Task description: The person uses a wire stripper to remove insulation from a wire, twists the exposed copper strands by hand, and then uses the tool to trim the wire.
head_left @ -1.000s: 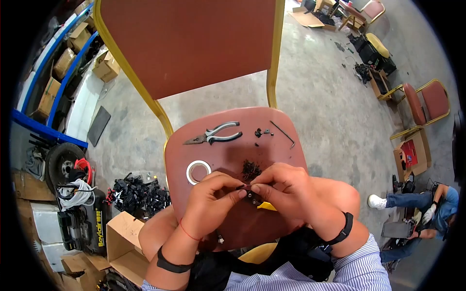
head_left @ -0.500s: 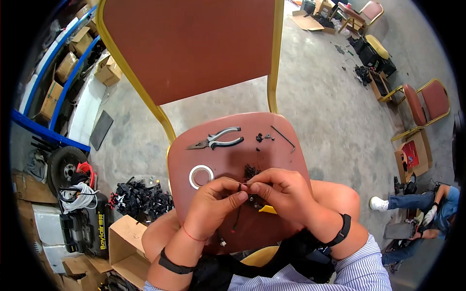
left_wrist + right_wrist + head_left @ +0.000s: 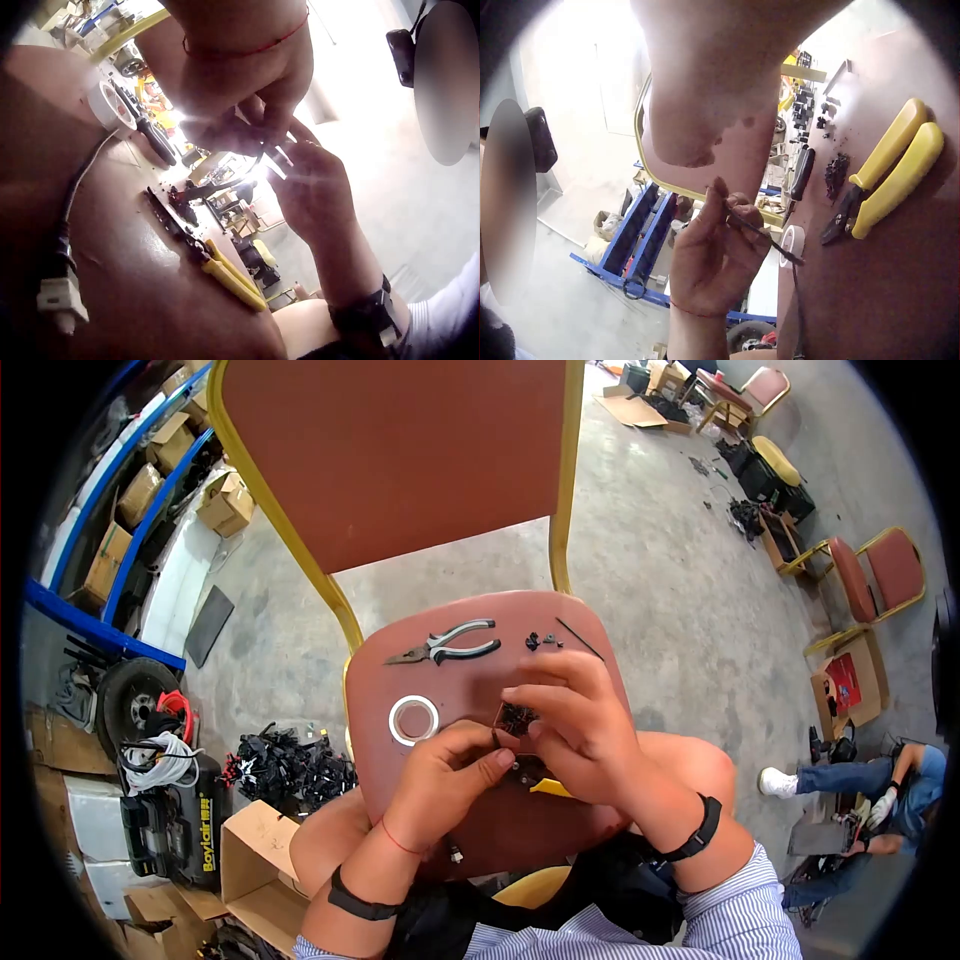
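Note:
My left hand (image 3: 445, 765) pinches a thin black cable (image 3: 754, 229) between thumb and fingertips, and a fine reddish wire (image 3: 497, 712) sticks up from its end. Just to the right, my right hand (image 3: 590, 725) has its thumb and fingers parted, the index fingertip close to the wire's tip. Below the hands lie yellow-handled cutting pliers (image 3: 900, 169), mostly hidden by the right hand in the head view. Beside them is a pile of dark wire scraps (image 3: 836, 176). A cable with a pale connector (image 3: 64, 300) rests near the seat's front edge.
The red chair seat (image 3: 420, 670) bears grey-handled pliers (image 3: 440, 645), a white tape roll (image 3: 413, 720), small black bits (image 3: 533, 641) and a hex key (image 3: 580, 638). A black cable heap (image 3: 290, 770) and an open carton (image 3: 260, 860) are at left; a person (image 3: 900, 790) is at right.
My right hand has parted its thumb and fingers and moved up from the wire it pinched beside the left hand. The wire now points upward. My left hand keeps its pinch.

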Demonstrator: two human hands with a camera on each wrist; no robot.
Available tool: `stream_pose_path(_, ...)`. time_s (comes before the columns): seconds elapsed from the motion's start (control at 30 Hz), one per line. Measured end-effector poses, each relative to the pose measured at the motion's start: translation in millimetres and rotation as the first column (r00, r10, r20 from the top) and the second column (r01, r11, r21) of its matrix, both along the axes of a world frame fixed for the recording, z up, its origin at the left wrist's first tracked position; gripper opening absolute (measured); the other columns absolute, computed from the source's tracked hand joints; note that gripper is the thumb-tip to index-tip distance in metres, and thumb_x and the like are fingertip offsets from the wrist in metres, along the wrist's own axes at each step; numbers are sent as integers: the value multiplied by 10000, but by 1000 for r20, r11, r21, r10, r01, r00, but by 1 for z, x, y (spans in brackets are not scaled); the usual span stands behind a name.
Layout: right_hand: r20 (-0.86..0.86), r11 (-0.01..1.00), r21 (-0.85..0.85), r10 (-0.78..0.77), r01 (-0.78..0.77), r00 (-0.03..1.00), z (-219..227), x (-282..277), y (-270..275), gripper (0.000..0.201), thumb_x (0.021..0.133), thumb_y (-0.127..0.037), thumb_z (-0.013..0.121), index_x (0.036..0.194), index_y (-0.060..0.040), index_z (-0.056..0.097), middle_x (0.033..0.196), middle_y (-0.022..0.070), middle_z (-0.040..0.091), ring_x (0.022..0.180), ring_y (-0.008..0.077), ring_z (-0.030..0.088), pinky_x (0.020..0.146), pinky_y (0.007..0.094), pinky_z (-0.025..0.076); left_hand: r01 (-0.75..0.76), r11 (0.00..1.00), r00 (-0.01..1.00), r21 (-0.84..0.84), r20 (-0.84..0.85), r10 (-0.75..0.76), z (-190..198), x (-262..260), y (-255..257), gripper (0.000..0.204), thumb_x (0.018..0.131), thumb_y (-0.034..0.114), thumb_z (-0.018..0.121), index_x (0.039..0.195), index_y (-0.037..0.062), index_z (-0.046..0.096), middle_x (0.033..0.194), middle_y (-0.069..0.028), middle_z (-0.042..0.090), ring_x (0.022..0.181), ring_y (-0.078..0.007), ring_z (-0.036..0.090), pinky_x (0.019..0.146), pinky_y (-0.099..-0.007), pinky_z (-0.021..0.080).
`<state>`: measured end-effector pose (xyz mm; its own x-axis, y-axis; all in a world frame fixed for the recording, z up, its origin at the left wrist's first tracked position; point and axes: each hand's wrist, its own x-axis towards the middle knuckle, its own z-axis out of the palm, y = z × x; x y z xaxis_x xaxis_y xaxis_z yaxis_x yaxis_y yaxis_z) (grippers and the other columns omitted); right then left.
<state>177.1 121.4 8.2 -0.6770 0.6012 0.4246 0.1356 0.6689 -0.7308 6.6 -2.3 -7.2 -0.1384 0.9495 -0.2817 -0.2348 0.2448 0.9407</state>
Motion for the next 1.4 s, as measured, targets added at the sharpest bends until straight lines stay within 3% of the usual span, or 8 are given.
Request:
stream_pose_path(0.27,26,978,196,69,-73,997,-16,-9,1,539,688,124,607,1165,-92,735,1379,142,591,1315,363,505,1120,467,411,-41,998,999,-41,27,42,1,-2,2,167,993,66,703,1135,-23,702,1054,-56,707,952,-144,669,870,-276,544)
stream_pose_path(0.37,-84,983,-186,-17,1,996,-17,-7,-4,399,826,105,609,1179,-52,712,1348,140,610,1244,327,586,1077,423,468,-43,997,999,-69,-25,41,13,-9,1,202,1005,97,695,1167,-23,699,1063,-51,719,896,-121,667,828,-246,546)
stream_pose_path(0.43,-118,986,-105,-138,126,983,-19,-8,-2,266,866,4,636,1118,-51,704,1157,183,668,1036,349,652,898,397,534,-70,996,996,-52,46,73,17,-17,-6,223,1012,104,685,1198,-18,701,1018,-19,704,860,-87,627,779,-225,521)
stream_pose_path(0.53,198,928,-346,-71,137,978,-25,1,4,203,889,-36,637,1082,-20,698,1002,175,692,928,329,674,818,407,543,-198,975,979,105,-24,202,10,-34,-14,249,1011,98,682,1230,-21,695,978,-5,686,838,-70,590,733,-221,487)
stream_pose_path(0.73,578,998,-52,53,-28,814,-28,14,-21,205,892,-189,712,1012,-22,725,924,180,706,886,397,668,788,479,536,-227,974,891,-18,-408,200,-2,-85,-47,250,1013,109,663,1219,-28,699,951,-26,680,909,-130,626,813,-285,514)
stream_pose_path(0.87,580,997,70,-18,-28,814,-30,11,-30,214,885,-192,718,1015,-22,726,893,173,687,898,392,659,809,481,531,-69,994,583,85,-805,109,-25,-90,-48,222,965,81,672,1168,12,729,1032,-138,703,965,-297,676,868,-370,525)
stream_pose_path(1.23,587,941,131,179,-311,790,-50,-5,-69,222,880,-248,697,968,-44,694,959,146,689,944,363,637,935,482,481,69,960,312,272,-920,238,-39,-75,5,132,846,43,747,974,62,775,943,-131,716,916,-352,653,841,-423,525)
stream_pose_path(1.4,495,928,207,174,-310,851,-52,-17,-88,268,861,-231,704,1060,-53,674,982,128,661,967,339,629,884,471,500,27,962,401,273,-884,239,-48,-72,17,82,847,64,751,924,45,774,913,-144,700,897,-375,645,818,-463,517)
